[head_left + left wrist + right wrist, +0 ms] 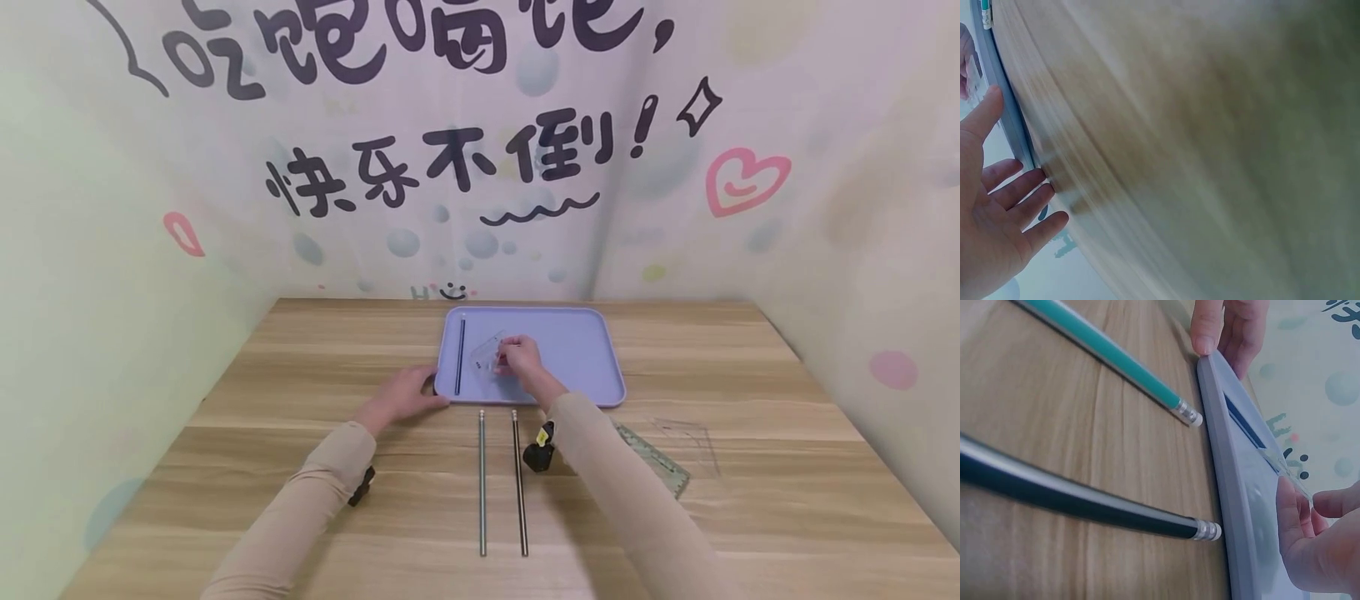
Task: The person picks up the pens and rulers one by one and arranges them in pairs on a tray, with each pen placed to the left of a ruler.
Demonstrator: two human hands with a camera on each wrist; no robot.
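A pale lilac tray (555, 358) lies at the back of the table. At its front left corner my left hand (405, 393) rests against the rim, thumb along the front and fingers down the left side; these look straight in the left wrist view. Over the tray, my right hand (519, 357) pinches a clear plastic drawing piece (486, 353) with thumb and fingers. That piece (1279, 464) is tilted in the right wrist view, and its full outline is partly hidden. Left of it, a dark blue pencil (461, 357) lies lengthwise inside the tray.
In front of the tray lie a green pencil (482, 483) and a black pencil (520, 492), eraser ends toward it. To the right are a clear ruler (663, 462), partly covered by the right sleeve, and a clear triangular piece (701, 442). A printed wall cloth (420, 250) stands behind.
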